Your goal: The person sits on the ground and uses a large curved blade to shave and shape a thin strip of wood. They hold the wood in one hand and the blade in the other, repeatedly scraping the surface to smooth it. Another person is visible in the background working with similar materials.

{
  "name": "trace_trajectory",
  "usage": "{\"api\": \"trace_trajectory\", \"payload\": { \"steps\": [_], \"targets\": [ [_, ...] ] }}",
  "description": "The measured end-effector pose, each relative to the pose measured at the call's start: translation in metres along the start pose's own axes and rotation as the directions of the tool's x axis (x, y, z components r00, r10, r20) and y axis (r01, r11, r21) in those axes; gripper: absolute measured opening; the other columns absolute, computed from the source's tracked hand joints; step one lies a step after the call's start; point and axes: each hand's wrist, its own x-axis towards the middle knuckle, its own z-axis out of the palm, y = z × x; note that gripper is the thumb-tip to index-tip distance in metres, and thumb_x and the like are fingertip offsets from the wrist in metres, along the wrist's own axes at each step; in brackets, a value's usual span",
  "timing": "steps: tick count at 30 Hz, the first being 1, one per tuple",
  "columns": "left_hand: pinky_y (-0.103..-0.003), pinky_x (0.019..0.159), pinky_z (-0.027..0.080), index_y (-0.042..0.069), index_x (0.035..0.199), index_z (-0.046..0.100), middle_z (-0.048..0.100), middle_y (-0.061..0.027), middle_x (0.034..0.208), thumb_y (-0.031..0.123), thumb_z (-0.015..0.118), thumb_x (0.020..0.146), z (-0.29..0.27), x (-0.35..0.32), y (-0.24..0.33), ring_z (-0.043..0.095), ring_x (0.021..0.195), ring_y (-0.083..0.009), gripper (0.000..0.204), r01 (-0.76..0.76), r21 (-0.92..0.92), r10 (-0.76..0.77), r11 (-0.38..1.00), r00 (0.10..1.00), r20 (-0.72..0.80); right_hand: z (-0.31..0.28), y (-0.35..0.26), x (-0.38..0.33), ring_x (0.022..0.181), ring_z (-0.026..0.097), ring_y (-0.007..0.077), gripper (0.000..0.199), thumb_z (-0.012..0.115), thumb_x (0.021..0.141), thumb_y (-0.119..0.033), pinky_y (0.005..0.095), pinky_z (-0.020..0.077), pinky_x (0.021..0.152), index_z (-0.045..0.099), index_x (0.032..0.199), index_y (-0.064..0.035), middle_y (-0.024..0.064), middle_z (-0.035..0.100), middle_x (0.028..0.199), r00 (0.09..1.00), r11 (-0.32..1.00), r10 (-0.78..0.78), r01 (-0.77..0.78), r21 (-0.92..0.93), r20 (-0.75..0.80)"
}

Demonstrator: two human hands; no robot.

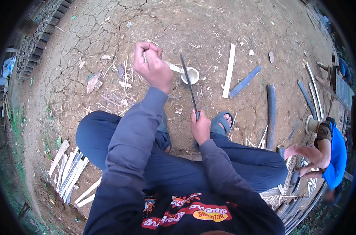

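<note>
My left hand (152,65) is closed around a pale bamboo strip (175,68), whose free end points right toward the knife. In my right hand (201,126) is a long dark-bladed knife (189,80), its tip pointing away from me. The blade crosses over a short round, pale-walled cup-like piece (193,75) on the dirt beyond my feet. Whether the blade touches the strip or the round piece, I cannot tell.
A pale split slat (229,70), a bluish slat (245,81) and a dark bamboo pole (271,116) lie to the right. Split strips (70,172) are piled at left. Another person in a blue shirt (334,156) bends at the far right. Curled shavings dot the cracked soil.
</note>
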Motion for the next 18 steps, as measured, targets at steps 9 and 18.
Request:
{"api": "trace_trajectory", "payload": {
  "steps": [9, 18],
  "targets": [
    [-0.025, 0.050, 0.030, 0.002, 0.078, 0.046, 0.044, -0.0039, 0.066, -0.005, 0.037, 0.081, 0.001, 0.003, 0.004, 0.038, 0.056, -0.0087, 0.012, -0.018, 0.015, 0.018, 1.000, 1.000, -0.004, 0.029, 0.039, 0.007, 0.074, 0.066, 0.0453, 0.031, 0.055, 0.094, -0.030, 0.0557, 0.0487, 0.065, 0.058, 0.101, 0.0008, 0.0266, 0.066, 0.075, 0.999, 0.979, 0.008, -0.001, -0.203, 0.036],
    [-0.025, 0.050, 0.031, 0.002, 0.078, 0.045, 0.043, -0.0038, 0.066, -0.005, 0.037, 0.081, -0.012, 0.000, 0.004, 0.038, 0.054, -0.0089, 0.011, 0.040, -0.014, -0.040, 0.999, 0.999, -0.016, -0.016, -0.021, 0.003, 0.065, 0.064, 0.0428, 0.031, 0.056, 0.095, -0.029, 0.0497, 0.0487, 0.061, 0.059, 0.095, 0.0015, 0.0237, 0.062, 0.066, 0.997, 0.961, 0.080, -0.074, 0.268, -0.010]
  ]
}}
